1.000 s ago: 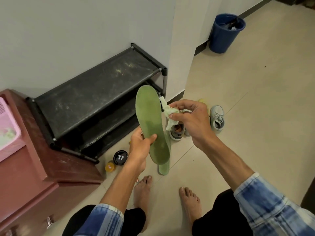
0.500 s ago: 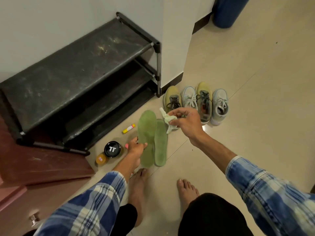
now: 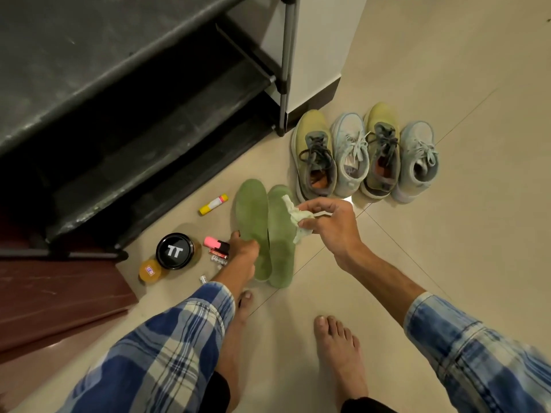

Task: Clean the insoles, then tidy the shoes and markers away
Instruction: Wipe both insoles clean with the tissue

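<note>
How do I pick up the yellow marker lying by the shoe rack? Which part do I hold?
I'd pinch the yellow marker across the middle of its barrel, coming straight down from above. It lies flat on the floor with bare tile along both long sides, so fingers fit either side. The shoe rack stands just behind it.

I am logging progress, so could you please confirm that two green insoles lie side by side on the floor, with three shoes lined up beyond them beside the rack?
Not quite: the head view shows four shoes in that row, not three: two olive-yellow shoes alternating with two pale blue shoes. The rest holds: the two green insoles lie side by side on the floor, and the row stands beside the rack.
</note>
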